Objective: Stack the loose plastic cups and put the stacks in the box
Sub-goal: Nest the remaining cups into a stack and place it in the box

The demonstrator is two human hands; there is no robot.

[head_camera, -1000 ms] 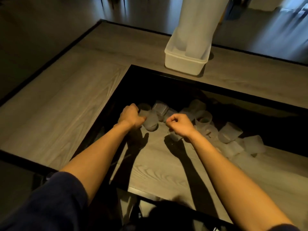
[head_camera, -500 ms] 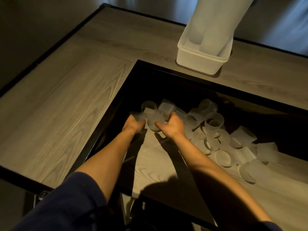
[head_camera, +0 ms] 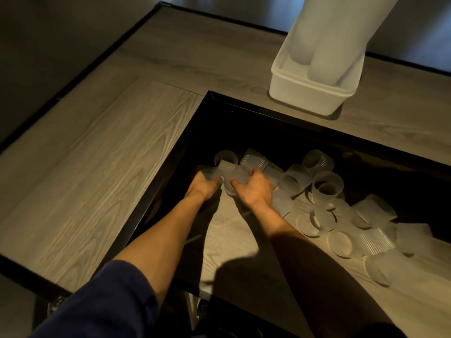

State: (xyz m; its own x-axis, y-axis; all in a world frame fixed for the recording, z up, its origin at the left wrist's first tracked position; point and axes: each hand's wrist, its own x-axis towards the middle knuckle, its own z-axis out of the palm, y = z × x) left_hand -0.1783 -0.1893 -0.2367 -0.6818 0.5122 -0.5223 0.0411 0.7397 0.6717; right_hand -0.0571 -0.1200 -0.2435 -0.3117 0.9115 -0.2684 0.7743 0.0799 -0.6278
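Close together, left hand point(head_camera: 203, 189) gripping left cup point(head_camera: 209, 172), right hand point(head_camera: 253, 189) gripping right cup point(head_camera: 236, 176), cup axes blurred

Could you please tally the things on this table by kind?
Box: 1
Cup stacks standing in the box: at least 2
Loose cups: about 17 (they overlap and are blurred, so the count is uncertain)
Total: about 20

Dim rm, warm low light, hard shadows. Tabletop point(head_camera: 97, 179): grey wood-grain laminate w/ black edge trim point(head_camera: 97, 62). Rect. recess point(head_camera: 219, 132) cut in top, black-framed, walls dark. Lower shelf point(head_camera: 229, 237) inside, same grain. Floor point(head_camera: 36, 45) beyond L edge dark, no detail.
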